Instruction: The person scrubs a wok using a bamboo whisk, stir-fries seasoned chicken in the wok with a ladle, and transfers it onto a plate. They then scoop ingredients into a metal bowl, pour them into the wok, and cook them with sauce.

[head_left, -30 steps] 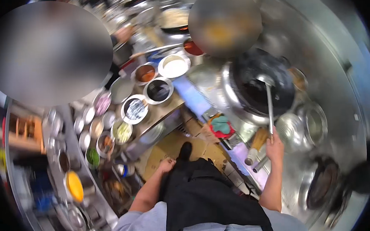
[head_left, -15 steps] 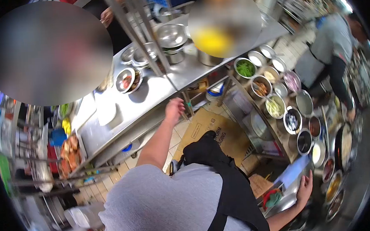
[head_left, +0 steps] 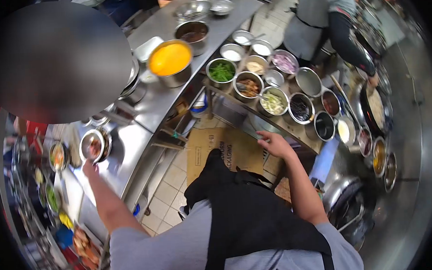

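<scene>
My left hand (head_left: 90, 169) reaches to the steel counter at left, with its fingers at the near rim of a metal bowl (head_left: 92, 146). Reddish pieces that look like meat lie in this bowl, and it overlaps a second bowl (head_left: 107, 140) beside it. My right hand (head_left: 274, 144) hangs in the air with fingers partly extended and nothing in them. It is in front of the shelf that carries several ingredient pots, nearest to the pot of chopped pale green vegetable (head_left: 274, 101).
A pot of bright yellow liquid (head_left: 170, 59) stands on the steel counter (head_left: 138, 134). A wok (head_left: 349, 208) sits at lower right. A co-worker (head_left: 312, 22) works at the far right stove. Flattened cardboard (head_left: 200, 158) covers part of the tiled floor.
My left hand has moved from the counter's edge onto the bowl of meat. My right hand has come from the lower right to above the cardboard. My view has turned right.
</scene>
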The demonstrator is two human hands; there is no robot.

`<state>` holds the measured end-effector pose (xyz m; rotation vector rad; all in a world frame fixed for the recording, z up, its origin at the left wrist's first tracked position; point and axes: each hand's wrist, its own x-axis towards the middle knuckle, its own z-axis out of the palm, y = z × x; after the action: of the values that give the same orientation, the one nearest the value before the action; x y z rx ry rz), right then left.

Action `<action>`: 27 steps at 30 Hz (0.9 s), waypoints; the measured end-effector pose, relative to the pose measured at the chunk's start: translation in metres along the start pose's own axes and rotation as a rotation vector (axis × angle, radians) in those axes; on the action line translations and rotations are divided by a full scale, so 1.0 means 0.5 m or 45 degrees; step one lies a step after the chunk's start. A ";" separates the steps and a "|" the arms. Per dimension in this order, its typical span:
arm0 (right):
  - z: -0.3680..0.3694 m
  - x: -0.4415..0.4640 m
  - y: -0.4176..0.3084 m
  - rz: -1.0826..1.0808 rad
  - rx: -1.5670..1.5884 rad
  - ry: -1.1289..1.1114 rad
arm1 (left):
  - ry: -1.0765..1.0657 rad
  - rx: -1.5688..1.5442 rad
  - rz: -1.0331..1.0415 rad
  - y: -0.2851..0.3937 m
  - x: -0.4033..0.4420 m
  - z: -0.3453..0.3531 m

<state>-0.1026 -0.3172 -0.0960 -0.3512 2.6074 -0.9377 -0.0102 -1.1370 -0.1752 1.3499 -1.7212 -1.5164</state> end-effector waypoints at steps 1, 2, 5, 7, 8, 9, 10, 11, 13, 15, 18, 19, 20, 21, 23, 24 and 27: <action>0.001 0.013 0.029 0.042 0.007 0.020 | -0.104 0.679 0.837 -0.010 0.017 -0.040; 0.001 0.027 0.051 0.298 0.410 0.135 | -0.037 0.144 0.165 0.059 -0.039 -0.021; -0.031 0.102 0.064 0.605 0.965 0.405 | 0.091 0.082 0.156 0.195 -0.228 0.011; -0.035 0.167 0.082 0.656 1.135 0.545 | -0.204 -0.068 0.162 0.208 -0.256 0.009; -0.033 0.206 0.100 0.651 1.160 0.539 | -0.295 -0.175 0.119 0.216 -0.290 0.035; -0.052 0.234 0.091 0.728 0.864 0.542 | -0.341 -0.232 0.069 0.235 -0.341 0.089; -0.076 0.271 0.078 0.791 0.568 0.539 | -0.559 -0.253 0.026 0.213 -0.344 0.109; -0.082 0.313 0.124 0.687 0.216 0.827 | -0.558 -0.293 0.025 0.218 -0.391 0.171; -0.098 0.389 0.241 0.589 -0.061 1.142 | -0.780 -0.173 -0.026 0.189 -0.424 0.253; -0.140 0.448 0.257 0.609 0.030 1.201 | -0.993 -0.235 -0.170 0.222 -0.518 0.376; -0.198 0.495 0.214 0.829 0.932 1.139 | -1.112 -0.073 -0.259 0.207 -0.581 0.509; -0.212 0.513 0.213 0.880 0.975 1.050 | -1.169 -0.019 -0.248 0.211 -0.609 0.549; -0.226 0.535 0.220 0.927 1.017 0.958 | -1.222 0.035 -0.235 0.216 -0.633 0.586; -0.233 0.557 0.227 0.942 1.118 0.841 | -1.311 0.005 -0.246 0.213 -0.646 0.614; -0.229 0.603 0.209 0.767 1.240 0.749 | -1.417 0.012 -0.236 0.218 -0.681 0.661; -0.216 0.623 0.209 0.639 1.221 0.699 | -1.398 0.013 -0.246 0.221 -0.691 0.678; -0.202 0.606 0.146 0.067 0.002 0.432 | -1.428 0.081 -0.222 0.218 -0.723 0.715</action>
<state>-0.4268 -0.3090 -0.1422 -0.1301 2.9024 -1.0612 -0.2054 -0.6639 -0.0829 0.6489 -2.2742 -2.6232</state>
